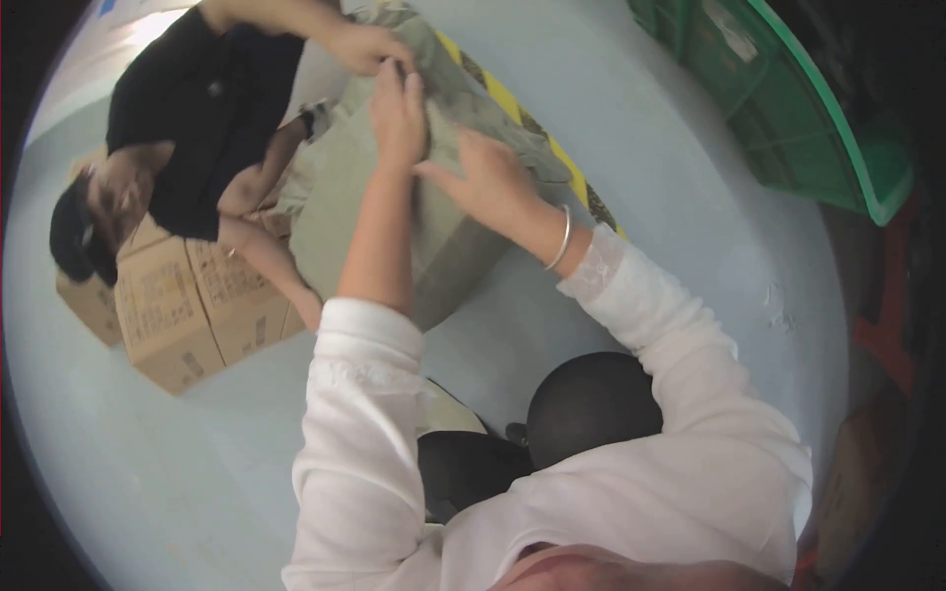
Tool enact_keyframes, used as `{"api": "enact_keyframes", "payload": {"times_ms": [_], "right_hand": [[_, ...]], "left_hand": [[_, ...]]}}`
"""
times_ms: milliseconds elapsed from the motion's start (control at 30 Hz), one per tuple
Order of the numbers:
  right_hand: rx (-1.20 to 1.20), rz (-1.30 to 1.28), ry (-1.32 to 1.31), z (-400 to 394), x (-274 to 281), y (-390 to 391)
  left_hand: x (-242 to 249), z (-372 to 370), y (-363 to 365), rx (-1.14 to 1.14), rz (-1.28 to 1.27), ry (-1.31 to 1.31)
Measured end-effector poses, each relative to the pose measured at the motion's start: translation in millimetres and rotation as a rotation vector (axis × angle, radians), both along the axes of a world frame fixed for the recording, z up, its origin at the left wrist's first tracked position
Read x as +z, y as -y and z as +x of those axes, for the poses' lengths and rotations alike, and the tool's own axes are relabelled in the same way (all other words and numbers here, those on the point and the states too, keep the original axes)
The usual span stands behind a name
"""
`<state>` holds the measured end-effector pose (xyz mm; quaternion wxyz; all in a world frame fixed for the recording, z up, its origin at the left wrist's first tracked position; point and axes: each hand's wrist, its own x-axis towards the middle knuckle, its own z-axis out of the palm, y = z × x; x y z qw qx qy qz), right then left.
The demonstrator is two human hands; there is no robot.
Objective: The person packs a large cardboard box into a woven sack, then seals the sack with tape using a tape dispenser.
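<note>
A large grey-green wrapped bundle (448, 251) stands on the pale blue floor in front of me. My left hand (399, 113) pinches the crumpled wrapping at the bundle's top. Just below and to the right of it, my right hand (488, 182), with a silver bangle on the wrist, lies flat on the bundle with its fingers spread. Both my arms are in white sleeves. A co-worker in a black shirt (212, 98) bends over the far side, and that person's hand (365, 44) grips the same top edge next to my left hand.
Stacked cardboard boxes (187, 305) stand at the left behind the co-worker. A green plastic crate (788, 98) sits at the upper right. Yellow-and-black floor tape (507, 98) runs past the bundle. A round black object (591, 404) lies close to my body.
</note>
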<state>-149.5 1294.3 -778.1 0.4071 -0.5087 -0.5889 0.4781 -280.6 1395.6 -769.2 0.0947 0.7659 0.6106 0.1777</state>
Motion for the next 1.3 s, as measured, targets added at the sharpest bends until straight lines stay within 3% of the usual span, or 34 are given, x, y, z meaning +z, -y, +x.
{"api": "enact_keyframes", "payload": {"times_ms": [133, 233, 333, 467, 533, 633, 733, 933, 1033, 1100, 1300], "right_hand": [[-0.199, 0.106, 0.097, -15, -15, -9], [-0.082, -0.121, 0.073, -2, -44, -32], [-0.132, -0.13, 0.096, 12, -67, -28], [-0.437, 0.427, -0.177, 22, 16, 23], [-0.156, 0.709, -0.17, 5, 43, 38], [0.145, 0.818, 0.215, -33, 41, 37], [0.12, 0.887, 0.747, -50, 18, 23], [0.058, 0.709, 1.126, -49, 16, 13], [0.072, 0.416, 1.056, -51, 33, 7], [0.099, 0.223, 0.924, -54, 36, 2], [0.039, 0.195, 0.829, -57, 36, 20]], "left_hand": [[40, 8, 35, 0.107, -0.18, 0.345], [45, 1, 91, 0.08, -0.133, 0.333], [51, -22, 147, -0.104, 0.078, -0.131], [22, -91, 185, 0.173, 0.078, -0.239], [10, -111, 197, 0.284, -0.029, -0.247], [7, -112, 196, 0.325, 0.035, -0.329], [12, -109, 197, 0.344, 0.026, -0.263], [9, -179, 252, 0.291, -0.038, -0.161], [13, -223, 307, 0.27, -0.012, -0.182], [13, -251, 341, 0.266, 0.139, -0.312], [1, -278, 398, 0.322, 0.276, -0.234]]}}
